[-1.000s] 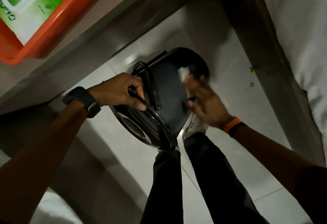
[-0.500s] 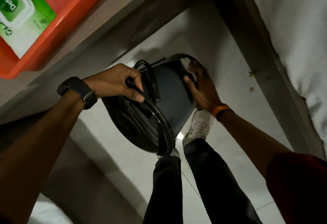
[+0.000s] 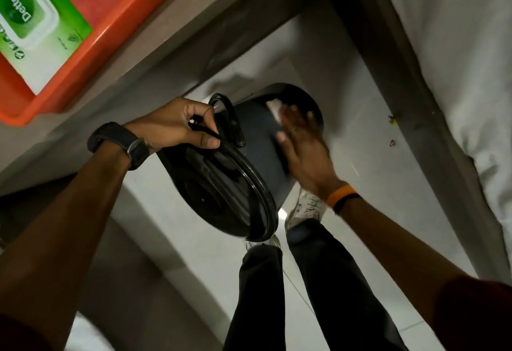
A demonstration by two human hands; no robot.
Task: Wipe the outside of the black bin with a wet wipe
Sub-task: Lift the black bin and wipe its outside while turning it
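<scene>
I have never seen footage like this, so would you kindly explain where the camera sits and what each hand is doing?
There is no machine: a person wears one camera on the head, looking forward and down. The left hand grips the rim of the black bin, held tilted above the tiled floor. The right hand presses a white wet wipe against the bin's outer wall. At upper left, an orange tray on a ledge holds a green pack of wipes.

The bin (image 3: 257, 156) is tipped above the floor (image 3: 346, 87) — left hand (image 3: 177, 126) at its rim, right hand (image 3: 302, 142) on its side over a wipe (image 3: 273, 106); up left, a pack (image 3: 36, 26) lies in a tray (image 3: 119, 37) on the table (image 3: 194, 26)
</scene>
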